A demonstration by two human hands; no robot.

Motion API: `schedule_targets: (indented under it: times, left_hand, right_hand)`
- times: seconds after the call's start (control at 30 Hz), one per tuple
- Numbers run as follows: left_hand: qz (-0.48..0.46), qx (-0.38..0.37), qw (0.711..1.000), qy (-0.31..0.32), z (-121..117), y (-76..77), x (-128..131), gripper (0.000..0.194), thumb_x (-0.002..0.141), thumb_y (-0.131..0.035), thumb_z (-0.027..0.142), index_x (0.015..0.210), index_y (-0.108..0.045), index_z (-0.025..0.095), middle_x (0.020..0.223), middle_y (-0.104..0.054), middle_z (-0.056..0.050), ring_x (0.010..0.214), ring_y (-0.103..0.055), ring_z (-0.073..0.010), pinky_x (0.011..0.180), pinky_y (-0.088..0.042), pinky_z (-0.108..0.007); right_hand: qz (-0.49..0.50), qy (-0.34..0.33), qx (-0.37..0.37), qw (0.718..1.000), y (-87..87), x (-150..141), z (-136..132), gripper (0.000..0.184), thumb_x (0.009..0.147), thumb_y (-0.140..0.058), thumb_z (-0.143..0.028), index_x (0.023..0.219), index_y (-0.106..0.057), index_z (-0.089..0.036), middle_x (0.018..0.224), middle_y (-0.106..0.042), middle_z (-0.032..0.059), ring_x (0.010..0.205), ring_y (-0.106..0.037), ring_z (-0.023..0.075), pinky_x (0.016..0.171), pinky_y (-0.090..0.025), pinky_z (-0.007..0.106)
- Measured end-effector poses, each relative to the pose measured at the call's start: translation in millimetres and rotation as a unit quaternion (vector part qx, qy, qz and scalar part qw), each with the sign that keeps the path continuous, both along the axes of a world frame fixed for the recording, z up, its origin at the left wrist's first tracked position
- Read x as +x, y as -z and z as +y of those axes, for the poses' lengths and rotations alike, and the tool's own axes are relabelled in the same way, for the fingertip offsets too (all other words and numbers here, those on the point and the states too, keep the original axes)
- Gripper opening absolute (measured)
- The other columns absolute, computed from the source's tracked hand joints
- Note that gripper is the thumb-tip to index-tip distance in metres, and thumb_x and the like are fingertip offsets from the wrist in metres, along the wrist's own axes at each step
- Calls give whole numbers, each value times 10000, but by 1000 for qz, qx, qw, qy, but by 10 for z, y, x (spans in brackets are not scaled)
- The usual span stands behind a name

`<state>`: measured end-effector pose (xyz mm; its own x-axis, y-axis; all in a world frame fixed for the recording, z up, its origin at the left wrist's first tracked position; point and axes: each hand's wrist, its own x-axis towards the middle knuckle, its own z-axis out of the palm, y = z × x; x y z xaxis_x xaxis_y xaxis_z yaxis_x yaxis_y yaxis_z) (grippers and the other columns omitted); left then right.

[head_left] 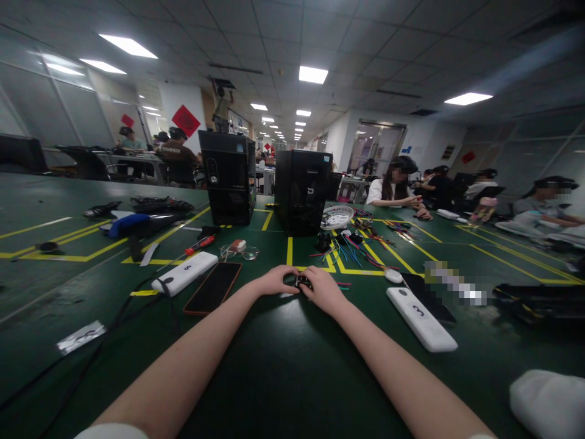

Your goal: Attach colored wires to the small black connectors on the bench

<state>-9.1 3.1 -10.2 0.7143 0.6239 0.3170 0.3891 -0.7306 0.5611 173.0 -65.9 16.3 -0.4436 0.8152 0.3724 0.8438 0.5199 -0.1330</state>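
Note:
In the head view, my left hand [277, 280] and my right hand [323, 289] meet over the green table, fingertips curled inward. Both pinch a small black part [303, 281] with light metallic spots; its kind is too small to make out. Red and green wire ends [343, 286] show just right of my right hand, and I cannot tell whether they join the part. Beyond my hands lies a bunch of coloured wires [350, 249] with black connectors. Left of my left hand lies a dark phone with an orange edge [212, 288].
Two black computer towers [227, 177] [302, 192] stand ahead. White power banks [186, 272] [421, 320] lie on either side. Glasses [249, 252], a red screwdriver [200, 245], a white basket [337, 216] and black cables [116, 326] are around. A person [393, 186] sits across at right.

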Motion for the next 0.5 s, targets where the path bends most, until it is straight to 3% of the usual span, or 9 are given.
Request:
schedule_targets:
  times: [0.1, 0.27, 0.5]
  left_hand:
    - [-3, -4, 1000, -3, -17, -7, 21, 421, 653, -675, 392, 1003, -591, 175, 1036, -606, -63, 967, -541, -225, 876, -386, -313]
    - [3, -12, 1000, -16, -28, 1, 69, 417, 628, -690, 347, 989, -592, 161, 974, -616, -51, 903, -553, -219, 822, -406, -310]
    - [2, 0, 1000, -13, -20, 11, 74, 363, 665, -656, 359, 961, -590, 159, 925, -608, -38, 854, -545, -201, 765, -405, -287]
  right_hand:
    - [12, 5, -8, 1000, 49, -45, 0, 210, 797, -503, -188, 1002, -542, -166, 954, -575, 67, 886, -522, 173, 782, -391, 298]
    - [63, -66, 37, 995, 178, -142, 19, 187, 797, -478, -112, 942, -574, -182, 1082, -572, 60, 1013, -494, 167, 870, -363, 327]
    - [99, -19, 72, 992, 256, -147, 44, 89, 791, -516, -147, 843, -578, -182, 1013, -575, 58, 962, -490, 186, 842, -367, 347]
